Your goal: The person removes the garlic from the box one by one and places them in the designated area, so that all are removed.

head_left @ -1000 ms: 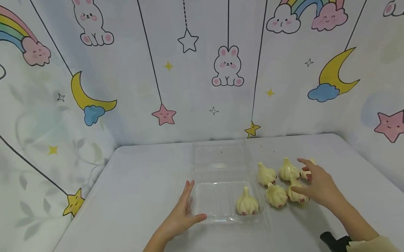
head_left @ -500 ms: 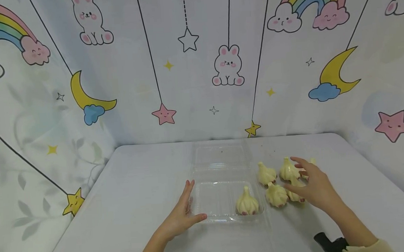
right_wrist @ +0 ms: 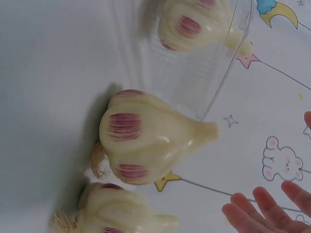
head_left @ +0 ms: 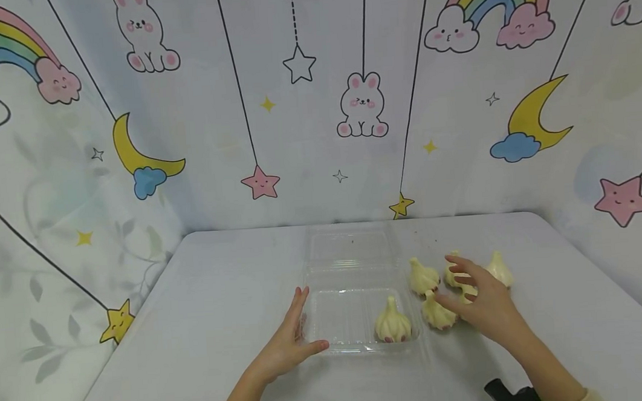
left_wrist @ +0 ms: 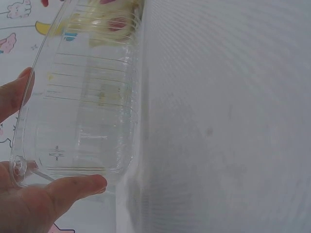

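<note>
A clear plastic clamshell box (head_left: 335,321) lies on the table with its lid laid back. My left hand (head_left: 280,354) rests against its near left corner, thumb along the front wall and fairly straight fingers on the left side. One garlic bulb (head_left: 393,325) stands in the box's right end. My right hand (head_left: 490,306) hovers with parted fingers over several garlic bulbs (head_left: 423,277) right of the box, partly covering some. In the right wrist view its fingertips (right_wrist: 262,204) stay apart from the nearest bulb (right_wrist: 146,138), which has purple streaks and a root tuft.
Another garlic bulb (head_left: 500,270) stands farther right. The open lid (head_left: 349,247) extends toward the back of the white table (head_left: 238,277). A patterned cloth wall (head_left: 306,134) rises behind. A black device (head_left: 508,392) sits by the right wrist.
My right hand has moved left over the garlic bulbs, uncovering the rightmost one and covering more of the middle ones. The left hand, the box and the bulb in it have stayed put.
</note>
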Motion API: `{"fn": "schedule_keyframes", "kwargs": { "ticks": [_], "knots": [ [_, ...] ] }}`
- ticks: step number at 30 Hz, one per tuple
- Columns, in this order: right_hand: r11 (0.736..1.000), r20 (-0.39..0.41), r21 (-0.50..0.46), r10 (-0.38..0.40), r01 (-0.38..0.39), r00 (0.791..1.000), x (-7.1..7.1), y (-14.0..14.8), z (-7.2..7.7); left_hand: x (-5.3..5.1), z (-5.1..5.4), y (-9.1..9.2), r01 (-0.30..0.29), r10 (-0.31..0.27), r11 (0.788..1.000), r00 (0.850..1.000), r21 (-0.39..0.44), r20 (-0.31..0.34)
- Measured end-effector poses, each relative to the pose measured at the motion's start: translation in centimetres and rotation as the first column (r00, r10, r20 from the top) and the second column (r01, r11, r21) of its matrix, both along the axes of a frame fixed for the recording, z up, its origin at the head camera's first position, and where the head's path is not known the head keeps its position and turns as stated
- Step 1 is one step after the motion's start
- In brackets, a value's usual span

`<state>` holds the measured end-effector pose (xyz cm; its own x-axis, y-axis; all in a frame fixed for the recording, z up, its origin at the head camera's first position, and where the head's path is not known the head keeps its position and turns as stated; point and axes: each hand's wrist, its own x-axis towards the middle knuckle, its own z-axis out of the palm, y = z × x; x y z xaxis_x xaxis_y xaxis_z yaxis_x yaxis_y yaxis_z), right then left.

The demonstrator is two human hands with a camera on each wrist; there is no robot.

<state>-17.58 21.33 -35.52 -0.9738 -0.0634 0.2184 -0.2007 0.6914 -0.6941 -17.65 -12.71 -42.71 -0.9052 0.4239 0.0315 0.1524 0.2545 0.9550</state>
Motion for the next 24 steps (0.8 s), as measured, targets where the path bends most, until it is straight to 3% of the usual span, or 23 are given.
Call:
{"fn": "schedule_keyframes", "kwargs": {
  "ticks": [12,24],
  "knots": [
    [0.993,0.000,-0.104,0.056,-0.056,0.998,0.3,-1.8,-0.6,0.0,0.1,0.0,0.003,-0.003,1.000,1.000,-0.004,0.001],
    [0.985,0.063,-0.149,0.102,-0.092,0.993,0.2,-4.2,-1.3,0.0,0.1,0.1,-0.013,0.013,1.000,1.000,-0.020,0.003]
  ]
}}
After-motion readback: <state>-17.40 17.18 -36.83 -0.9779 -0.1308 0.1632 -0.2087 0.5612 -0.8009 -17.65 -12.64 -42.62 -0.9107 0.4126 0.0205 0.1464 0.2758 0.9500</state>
